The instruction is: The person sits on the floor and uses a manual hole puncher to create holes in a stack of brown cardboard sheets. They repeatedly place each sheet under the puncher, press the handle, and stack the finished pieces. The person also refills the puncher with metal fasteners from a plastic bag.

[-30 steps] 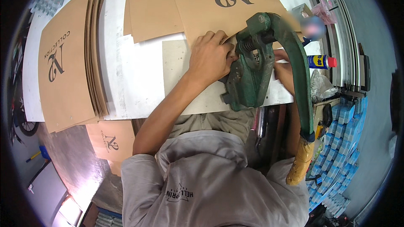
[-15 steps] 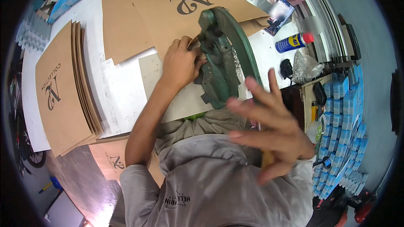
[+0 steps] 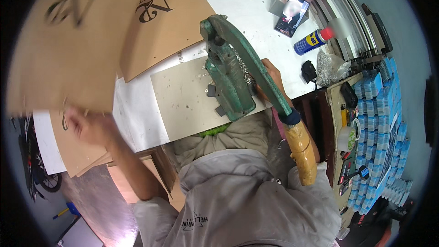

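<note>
On the left, a large flat brown paper bag (image 3: 50,64) hangs raised over the table, blurred by motion. My left hand (image 3: 89,126) is closed at its lower edge, fingers smeared. A green hand-lever eyelet press (image 3: 228,80) stands before me on a beige board (image 3: 176,103). Its lever slants toward me, ending in a yellow-wrapped handle (image 3: 302,153). Behind the lever, my right hand (image 3: 270,75) reaches to a pile of small silvery eyelets (image 3: 244,68). Its fingers are partly hidden by the lever. Another brown bag (image 3: 167,27) lies flat beyond the press.
More brown bags (image 3: 82,155) are stacked at the table's left edge. To the right are a blue spray can (image 3: 311,42), a phone (image 3: 291,14) leaning on a box and a plastic bag of small metal pieces (image 3: 331,69). Stacked blue packs (image 3: 377,110) line the right side.
My left hand has left the press and swung left with the bag. My right hand, earlier spread in front of the handle, is now behind the lever by the eyelets.
</note>
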